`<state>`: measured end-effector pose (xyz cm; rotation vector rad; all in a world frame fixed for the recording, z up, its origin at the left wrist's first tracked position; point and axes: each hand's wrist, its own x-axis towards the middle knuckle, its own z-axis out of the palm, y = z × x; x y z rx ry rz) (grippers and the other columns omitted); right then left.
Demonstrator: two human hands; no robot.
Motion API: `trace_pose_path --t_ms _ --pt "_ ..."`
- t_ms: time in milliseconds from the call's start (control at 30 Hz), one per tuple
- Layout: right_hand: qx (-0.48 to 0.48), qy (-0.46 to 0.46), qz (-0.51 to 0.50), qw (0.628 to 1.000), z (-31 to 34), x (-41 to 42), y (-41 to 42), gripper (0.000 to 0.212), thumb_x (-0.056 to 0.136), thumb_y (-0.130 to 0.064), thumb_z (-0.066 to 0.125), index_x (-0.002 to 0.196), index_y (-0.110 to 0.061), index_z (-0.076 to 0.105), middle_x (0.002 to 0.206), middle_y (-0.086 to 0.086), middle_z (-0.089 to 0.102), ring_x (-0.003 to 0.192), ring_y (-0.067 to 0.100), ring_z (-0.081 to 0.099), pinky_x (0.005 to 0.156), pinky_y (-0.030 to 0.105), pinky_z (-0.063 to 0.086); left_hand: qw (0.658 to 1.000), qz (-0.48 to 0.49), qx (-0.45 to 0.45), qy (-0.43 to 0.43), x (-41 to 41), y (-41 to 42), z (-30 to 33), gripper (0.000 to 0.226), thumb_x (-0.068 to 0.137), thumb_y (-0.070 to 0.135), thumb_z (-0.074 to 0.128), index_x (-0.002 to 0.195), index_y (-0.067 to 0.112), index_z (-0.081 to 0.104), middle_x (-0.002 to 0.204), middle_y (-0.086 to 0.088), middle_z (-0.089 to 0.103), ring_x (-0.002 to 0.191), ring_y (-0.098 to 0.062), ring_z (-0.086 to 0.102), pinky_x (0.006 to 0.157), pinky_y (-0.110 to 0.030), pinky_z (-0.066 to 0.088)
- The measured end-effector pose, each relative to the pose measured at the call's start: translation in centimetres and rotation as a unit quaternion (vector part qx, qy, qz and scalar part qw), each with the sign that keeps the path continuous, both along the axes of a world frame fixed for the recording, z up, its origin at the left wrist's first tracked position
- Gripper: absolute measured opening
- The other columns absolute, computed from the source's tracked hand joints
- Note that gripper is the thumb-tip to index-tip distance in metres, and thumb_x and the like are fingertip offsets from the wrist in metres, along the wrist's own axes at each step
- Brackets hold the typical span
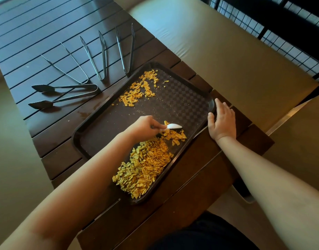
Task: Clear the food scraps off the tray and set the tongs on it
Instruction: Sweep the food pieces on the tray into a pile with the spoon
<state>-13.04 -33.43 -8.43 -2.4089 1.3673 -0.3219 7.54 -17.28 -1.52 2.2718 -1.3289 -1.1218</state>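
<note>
A dark brown tray lies on the slatted wooden table. Yellow-orange food scraps are heaped at its near corner, and a smaller scatter lies at its far end. My left hand reaches over the tray and grips a small white scraper, whose edge sits at the far side of the near heap. My right hand rests flat with straight fingers against the tray's right rim. Several metal tongs lie fanned out on the table beyond the tray's left side.
The dark slatted table runs away to the upper left. A beige padded bench lies to the right, with a black wire grille behind it. The table's near edge is right in front of my body.
</note>
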Motion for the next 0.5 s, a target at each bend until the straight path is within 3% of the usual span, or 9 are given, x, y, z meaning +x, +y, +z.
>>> trace_pose_path --t_ms 133,267,367,500 --pt "-0.001 0.001 -0.001 1.0 -0.1 0.0 -0.1 0.062 0.091 -0.042 0.024 0.146 -0.013 0.03 0.15 0.01 0.034 0.142 0.025 0.025 0.116 0.043 0.016 0.997 -0.021 0.049 0.046 0.6 0.4 0.9 0.024 0.09 0.015 0.056 0.108 0.026 0.068 0.096 0.008 0.058 0.08 0.0 0.051 0.072 -0.018 0.043" --pt "0.004 0.004 -0.002 1.0 -0.1 0.1 0.0 0.063 0.091 -0.044 0.023 0.146 -0.014 0.029 0.151 0.009 0.033 0.142 0.025 0.023 0.117 0.042 0.014 0.995 0.085 -0.061 -0.005 0.8 -0.5 0.4 0.027 0.093 0.018 0.052 0.117 0.026 0.064 0.097 0.004 0.051 0.075 -0.005 0.048 0.062 -0.015 0.042" --pt "0.0 0.002 -0.004 1.0 -0.1 0.1 -0.1 0.063 0.091 -0.044 0.023 0.146 -0.014 0.029 0.151 0.009 0.033 0.142 0.025 0.024 0.116 0.042 0.014 0.987 0.14 -0.077 -0.033 0.3 -1.5 -0.1 0.03 0.096 0.017 0.049 0.123 0.023 0.061 0.098 0.005 0.049 0.068 -0.002 0.047 0.056 -0.01 0.037" --pt "0.0 0.002 -0.004 1.0 -0.1 0.0 -0.1 0.063 0.091 -0.043 0.024 0.146 -0.013 0.03 0.15 0.01 0.034 0.142 0.025 0.024 0.116 0.042 0.015 0.996 0.075 -0.037 -0.001 -0.4 -1.8 0.0 0.028 0.094 0.019 0.051 0.119 0.027 0.063 0.082 0.011 0.051 0.069 -0.01 0.049 0.058 -0.018 0.041"
